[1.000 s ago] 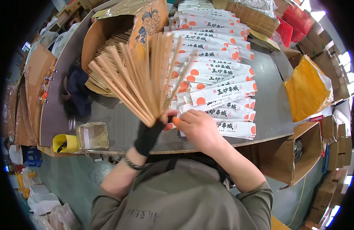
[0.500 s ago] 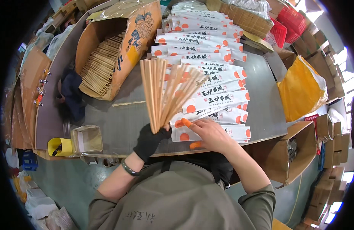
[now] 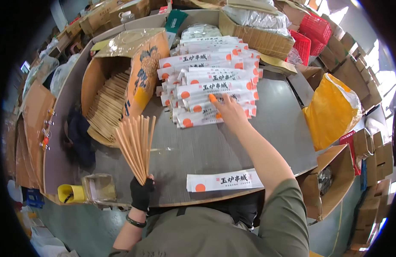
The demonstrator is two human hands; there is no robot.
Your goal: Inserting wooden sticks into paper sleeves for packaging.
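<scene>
My left hand (image 3: 141,195), in a black glove, grips the lower ends of a bundle of wooden chopsticks (image 3: 136,147). Their upper ends fan out over the left part of the grey table. Farther off, my right hand (image 3: 232,113) rests on the near part of a pile of white paper chopstick sleeves (image 3: 198,91) printed with orange dots. Its fingers are apart, and orange covers sit on two of the tips. Close to the front edge lies a small separate stack of sleeves (image 3: 202,184), below my right forearm.
A flowered cardboard box (image 3: 148,73) of loose chopsticks (image 3: 110,100) lies on its side at the left. A yellow cup (image 3: 71,194) and clear container (image 3: 99,188) stand front left. At the right are a yellow sack (image 3: 333,111) and an open carton (image 3: 335,180).
My right hand has moved away from me, and most sleeves now lie farther back, with a small stack left near the edge. My left hand has shifted left with the chopsticks.
</scene>
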